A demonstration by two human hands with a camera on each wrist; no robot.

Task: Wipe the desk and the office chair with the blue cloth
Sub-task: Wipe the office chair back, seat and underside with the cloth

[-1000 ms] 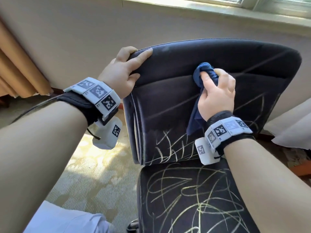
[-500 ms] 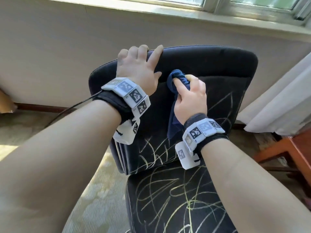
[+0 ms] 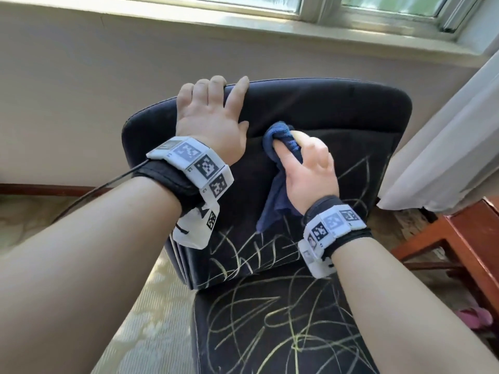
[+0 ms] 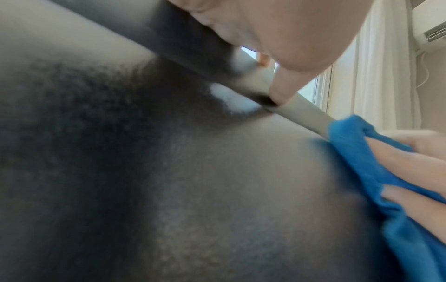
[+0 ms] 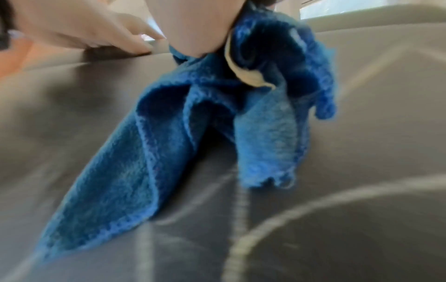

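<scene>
The black office chair has pale yellow scribble lines on its backrest (image 3: 337,125) and seat (image 3: 270,319). My left hand (image 3: 213,114) holds the top edge of the backrest, fingers hooked over it and thumb on the front. Just to its right, my right hand (image 3: 310,168) grips the bunched blue cloth (image 3: 280,133) and presses it against the upper backrest. A loose corner of the cloth hangs down below the hand. The right wrist view shows the cloth (image 5: 193,133) draped on the fabric (image 5: 362,133). The left wrist view shows the cloth (image 4: 357,152) beside the backrest (image 4: 217,190).
A beige wall and window sill (image 3: 243,14) stand behind the chair. A white curtain (image 3: 445,144) hangs at the right above a red-brown wooden piece of furniture (image 3: 472,252). Patterned carpet (image 3: 148,319) lies left of the chair. A black cable (image 3: 94,190) runs from my left wrist.
My left hand has shifted from the backrest's left corner to its top edge nearer the middle. The right hand with the cloth now works close beside it, and the chair looks turned.
</scene>
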